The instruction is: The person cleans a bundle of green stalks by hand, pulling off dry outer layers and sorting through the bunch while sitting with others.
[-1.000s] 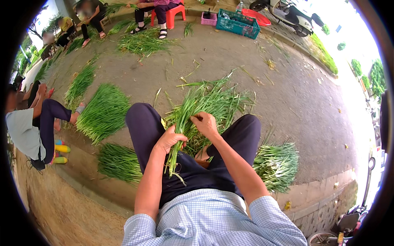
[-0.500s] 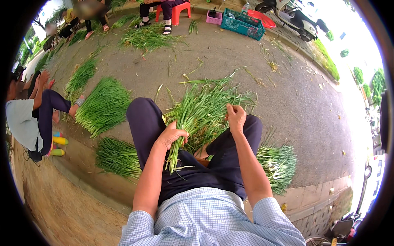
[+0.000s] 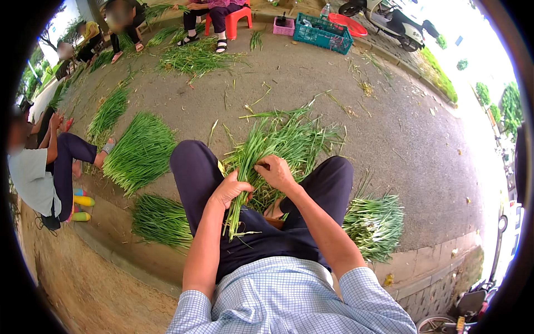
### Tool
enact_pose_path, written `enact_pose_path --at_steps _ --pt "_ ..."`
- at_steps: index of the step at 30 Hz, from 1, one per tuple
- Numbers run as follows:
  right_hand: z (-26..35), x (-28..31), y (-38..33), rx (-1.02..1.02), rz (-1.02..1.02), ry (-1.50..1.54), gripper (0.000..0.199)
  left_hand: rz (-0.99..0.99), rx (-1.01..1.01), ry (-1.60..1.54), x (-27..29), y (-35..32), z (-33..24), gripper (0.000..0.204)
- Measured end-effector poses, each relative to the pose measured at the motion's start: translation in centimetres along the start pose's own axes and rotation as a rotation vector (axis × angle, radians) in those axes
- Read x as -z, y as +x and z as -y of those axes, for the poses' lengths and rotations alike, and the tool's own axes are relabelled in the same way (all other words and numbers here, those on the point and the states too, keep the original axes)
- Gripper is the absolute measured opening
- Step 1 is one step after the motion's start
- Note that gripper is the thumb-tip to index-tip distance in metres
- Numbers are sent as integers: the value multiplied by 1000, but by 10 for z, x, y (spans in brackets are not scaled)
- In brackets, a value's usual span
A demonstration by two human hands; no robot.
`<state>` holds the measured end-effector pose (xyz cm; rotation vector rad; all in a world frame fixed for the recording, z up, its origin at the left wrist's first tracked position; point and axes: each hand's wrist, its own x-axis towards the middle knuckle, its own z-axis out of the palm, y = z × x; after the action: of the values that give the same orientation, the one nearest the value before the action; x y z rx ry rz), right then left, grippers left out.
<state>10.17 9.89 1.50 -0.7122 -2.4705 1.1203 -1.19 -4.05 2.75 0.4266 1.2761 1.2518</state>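
Between my knees a slanting bunch of long green chives [image 3: 253, 150] is gripped in my left hand [image 3: 229, 190], with its pale stem ends hanging down over my lap. My right hand [image 3: 276, 173] reaches across to the bunch's right side, thumb and fingertips pinched together on some leaves there; exactly how many they hold is hidden. Beyond and below my hands, a loose heap of chives [image 3: 303, 133] lies on the ground, its leaves pointing several ways. Part of my foot [image 3: 273, 209] shows under the heap's near edge.
Neat piles of chives lie at left [image 3: 139, 150], near left [image 3: 161, 221] and right [image 3: 377, 225]. A person [image 3: 39, 172] sits at far left. Ahead are a red stool [image 3: 233, 23] with someone seated, a teal crate [image 3: 322, 34], a pink basket [image 3: 283, 26] and a parked scooter [image 3: 397, 28].
My right hand has come left and a little down, from above the heap to the bunch. My left hand keeps its hold in nearly the same place.
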Motion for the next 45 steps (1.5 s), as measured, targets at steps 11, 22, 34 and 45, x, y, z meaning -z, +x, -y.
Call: enact_pose_path --at_steps 11,22,34,45 --pt "8 5 -3 12 0 68 25 0 -11 27 -4 -5 -6 42" --pt "-6 0 -3 -206 0 234 26 0 2 26 -6 -6 -8 41" --pt "-1 -4 2 -372 75 432 25 21 -27 31 -4 -3 -5 44" --pt "-41 34 -6 -464 -380 1070 14 93 -18 10 -5 -4 -4 39"
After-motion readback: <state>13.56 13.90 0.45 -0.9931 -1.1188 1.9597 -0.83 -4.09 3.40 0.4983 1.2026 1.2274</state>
